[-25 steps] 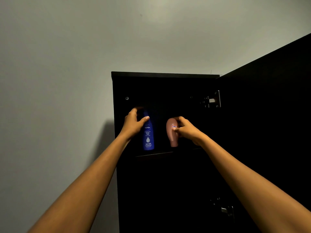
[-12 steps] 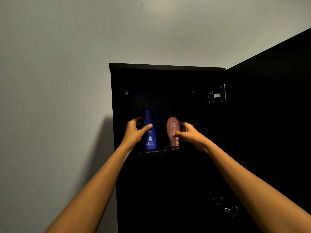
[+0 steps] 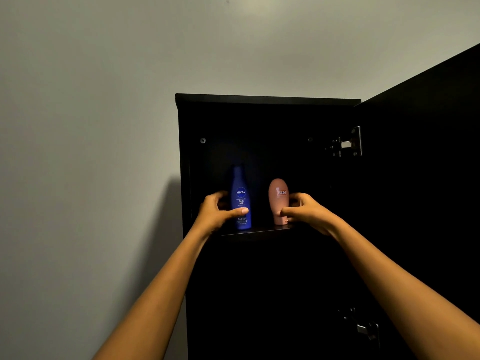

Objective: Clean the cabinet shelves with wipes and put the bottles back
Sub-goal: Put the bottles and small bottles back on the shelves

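A tall blue lotion bottle [image 3: 241, 188] stands upright on the top shelf [image 3: 259, 231] of a dark cabinet [image 3: 267, 100]. My left hand [image 3: 217, 213] grips its lower half, thumb across the front. Right beside it a pink bottle [image 3: 277, 196] stands on its cap on the same shelf. My right hand [image 3: 306, 211] holds it from the right, thumb on its lower front and fingers curled behind. Both arms reach up from the bottom of the view. No wipe is in view.
The cabinet door [image 3: 428, 178] stands open at the right, with a metal hinge [image 3: 348, 144] near its top and another hinge [image 3: 363, 328] lower down. A plain pale wall [image 3: 91, 152] lies left of the cabinet. The interior below the shelf is too dark to read.
Both bottles came down onto the shelf and now stand on it. My hands slid lower on the bottles and still hold them.
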